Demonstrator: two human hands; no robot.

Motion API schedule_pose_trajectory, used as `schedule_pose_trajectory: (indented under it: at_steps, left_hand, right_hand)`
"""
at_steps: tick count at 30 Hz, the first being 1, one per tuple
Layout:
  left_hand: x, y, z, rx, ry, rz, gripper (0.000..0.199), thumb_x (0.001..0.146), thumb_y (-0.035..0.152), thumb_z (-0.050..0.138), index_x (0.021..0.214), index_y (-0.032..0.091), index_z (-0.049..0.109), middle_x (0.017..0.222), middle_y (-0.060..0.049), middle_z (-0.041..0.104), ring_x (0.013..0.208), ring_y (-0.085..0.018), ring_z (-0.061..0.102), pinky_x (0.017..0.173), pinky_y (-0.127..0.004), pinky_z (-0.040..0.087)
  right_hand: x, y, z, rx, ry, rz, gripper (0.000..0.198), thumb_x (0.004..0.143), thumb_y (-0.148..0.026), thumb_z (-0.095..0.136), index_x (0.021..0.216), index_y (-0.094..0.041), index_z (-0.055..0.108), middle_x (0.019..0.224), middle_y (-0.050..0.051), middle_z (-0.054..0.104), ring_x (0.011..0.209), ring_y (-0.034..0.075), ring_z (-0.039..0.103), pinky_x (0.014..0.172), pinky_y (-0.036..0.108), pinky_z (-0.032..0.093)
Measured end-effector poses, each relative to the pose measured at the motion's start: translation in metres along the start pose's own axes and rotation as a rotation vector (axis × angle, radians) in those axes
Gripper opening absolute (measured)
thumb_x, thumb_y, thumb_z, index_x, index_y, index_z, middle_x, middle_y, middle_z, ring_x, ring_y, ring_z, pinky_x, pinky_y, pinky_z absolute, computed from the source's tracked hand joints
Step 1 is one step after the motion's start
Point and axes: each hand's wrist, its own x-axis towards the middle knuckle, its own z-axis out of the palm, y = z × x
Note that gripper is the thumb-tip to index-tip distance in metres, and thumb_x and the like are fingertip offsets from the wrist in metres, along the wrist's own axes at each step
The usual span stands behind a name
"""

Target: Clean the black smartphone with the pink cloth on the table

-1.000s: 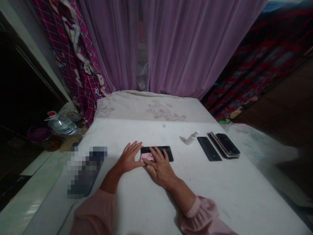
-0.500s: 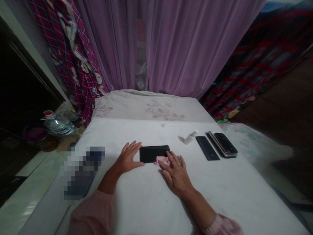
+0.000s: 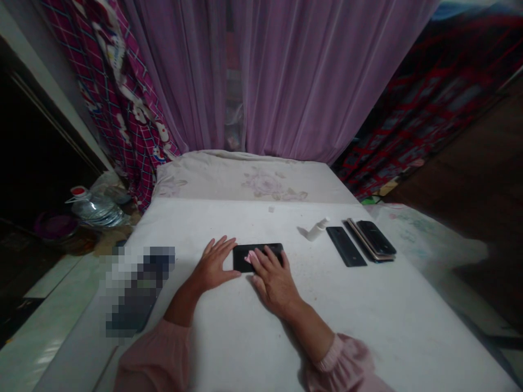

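Observation:
A black smartphone (image 3: 241, 259) lies flat on the white-covered table, its long side running left to right. My left hand (image 3: 213, 265) steadies its left end, thumb at the near corner and fingertips at the far corner. Under the fingers of my right hand (image 3: 278, 283) is a small pink cloth (image 3: 249, 257), pressed on the middle of the phone. Most of the cloth and part of the phone are covered by that hand.
Right of the phone stand a small white spray bottle (image 3: 317, 229), a dark phone (image 3: 346, 246) and a stack of phones (image 3: 376, 238). A pixelated dark object (image 3: 141, 291) lies at left. A water jug (image 3: 96, 207) stands beyond the table's left edge.
My right hand has slid left along the phone with the pink cloth, from the near right part to the middle. My left hand stays at the phone's left end.

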Motion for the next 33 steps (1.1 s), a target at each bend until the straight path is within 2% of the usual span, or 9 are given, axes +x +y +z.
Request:
schedule_pose_trajectory:
  at_steps: [4,9,11,16,18,24,26,29,33]
  left_hand:
    - [-0.001,0.002,-0.001,0.002,-0.002,0.003,0.076,0.076,0.053,0.070,0.141,0.025,0.041,0.148,-0.009,0.045,0.142,-0.029,0.030,0.118,-0.051,0.014]
    - [0.000,0.000,-0.001,-0.004,-0.007,-0.004,0.077,0.076,0.053,0.070,0.142,0.026,0.040,0.147,-0.009,0.046,0.141,-0.030,0.031,0.117,-0.052,0.016]
    - [0.000,-0.001,0.000,0.000,-0.007,-0.002,0.077,0.076,0.053,0.070,0.142,0.027,0.040,0.147,-0.009,0.046,0.141,-0.030,0.031,0.117,-0.052,0.016]
    - [0.001,0.000,-0.001,0.026,-0.015,0.005,0.075,0.078,0.054,0.068,0.141,0.024,0.041,0.147,-0.010,0.046,0.141,-0.030,0.032,0.117,-0.052,0.017]
    - [0.001,0.001,-0.003,0.027,-0.029,0.001,0.075,0.078,0.054,0.068,0.141,0.024,0.042,0.147,-0.010,0.046,0.141,-0.031,0.032,0.117,-0.052,0.018]
    - [0.003,0.002,-0.011,-0.009,-0.072,0.001,0.077,0.078,0.055,0.067,0.143,0.027,0.039,0.149,-0.009,0.044,0.141,-0.031,0.031,0.116,-0.053,0.019]
    - [0.003,0.003,-0.011,-0.010,-0.068,0.002,0.076,0.078,0.055,0.067,0.143,0.027,0.038,0.149,-0.009,0.043,0.141,-0.031,0.031,0.116,-0.053,0.019]
    - [0.003,0.003,-0.008,0.014,-0.039,0.007,0.076,0.078,0.055,0.067,0.143,0.027,0.040,0.148,-0.010,0.045,0.141,-0.032,0.032,0.116,-0.055,0.020]
    - [0.002,0.002,-0.003,0.048,0.007,0.026,0.072,0.079,0.053,0.066,0.141,0.025,0.042,0.145,-0.012,0.048,0.139,-0.033,0.035,0.115,-0.055,0.022]
  right_hand:
    - [-0.008,0.000,0.000,0.032,-0.004,-0.060,0.052,0.097,-0.035,0.043,0.148,-0.027,0.033,0.150,0.006,0.042,0.143,0.028,0.026,0.114,0.059,0.012]
    - [0.004,0.030,0.003,-0.027,0.079,0.182,0.050,0.098,-0.032,0.039,0.146,-0.023,0.037,0.149,0.010,0.042,0.139,0.031,0.034,0.113,0.062,0.014]
    - [0.009,0.028,0.005,-0.027,0.088,0.222,0.050,0.098,-0.033,0.039,0.146,-0.020,0.038,0.149,0.012,0.042,0.138,0.032,0.035,0.113,0.061,0.014]
    - [0.018,-0.018,0.008,0.098,0.034,0.017,0.051,0.098,-0.038,0.039,0.145,-0.018,0.038,0.150,0.012,0.041,0.141,0.027,0.032,0.115,0.058,0.011]
    - [0.018,-0.023,0.006,0.119,0.020,-0.015,0.050,0.098,-0.039,0.039,0.145,-0.019,0.039,0.150,0.011,0.041,0.141,0.026,0.032,0.115,0.058,0.010]
    - [0.002,0.038,-0.001,-0.023,0.041,0.263,0.050,0.098,-0.032,0.035,0.146,-0.017,0.038,0.150,0.014,0.039,0.138,0.031,0.036,0.110,0.064,0.018]
    - [0.001,0.045,0.000,-0.059,0.058,0.302,0.050,0.098,-0.033,0.035,0.146,-0.016,0.037,0.150,0.015,0.039,0.137,0.032,0.037,0.109,0.063,0.020]
    - [0.009,0.021,0.004,-0.027,0.070,0.257,0.051,0.098,-0.034,0.037,0.145,-0.015,0.039,0.150,0.015,0.040,0.139,0.031,0.035,0.111,0.061,0.019]
    - [0.021,-0.020,0.006,0.082,0.054,0.062,0.053,0.097,-0.040,0.041,0.145,-0.018,0.039,0.149,0.013,0.043,0.138,0.027,0.036,0.115,0.057,0.014]
